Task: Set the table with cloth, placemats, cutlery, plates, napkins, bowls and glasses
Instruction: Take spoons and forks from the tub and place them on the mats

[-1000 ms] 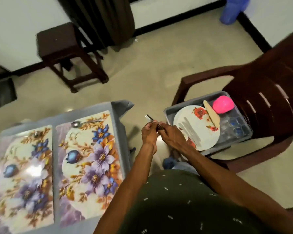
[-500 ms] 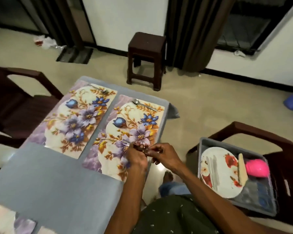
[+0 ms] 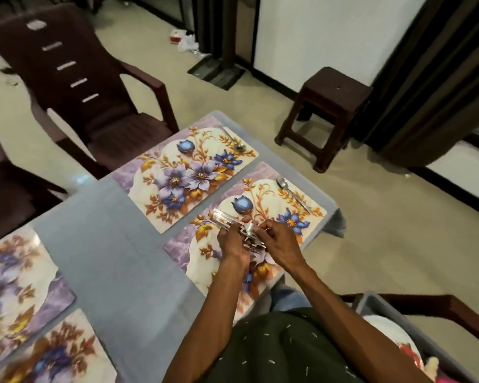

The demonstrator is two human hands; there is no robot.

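Note:
A grey cloth (image 3: pixel 116 244) covers the table, with several floral placemats on it. Over the near right placemat (image 3: pixel 263 197), my left hand (image 3: pixel 231 241) grips a bundle of metal cutlery (image 3: pixel 227 219) whose handles stick out to the upper left. My right hand (image 3: pixel 280 239) pinches one piece at the bundle's near end. One spoon (image 3: pixel 292 193) lies along this placemat's far edge. Another spoon (image 3: pixel 234 139) lies on the far placemat (image 3: pixel 186 172).
A grey tub (image 3: pixel 371 308) with a floral plate (image 3: pixel 398 338) sits on a brown chair (image 3: pixel 437 305) at lower right. Two more placemats (image 3: pixel 17 277) lie at the left. Brown chairs (image 3: pixel 80 87) stand beyond the table's left side, a brown stool (image 3: pixel 327 111) on the floor behind.
The view swung left from the tub to the table. Both hands carried the cutlery from beside the tub to above the near right placemat.

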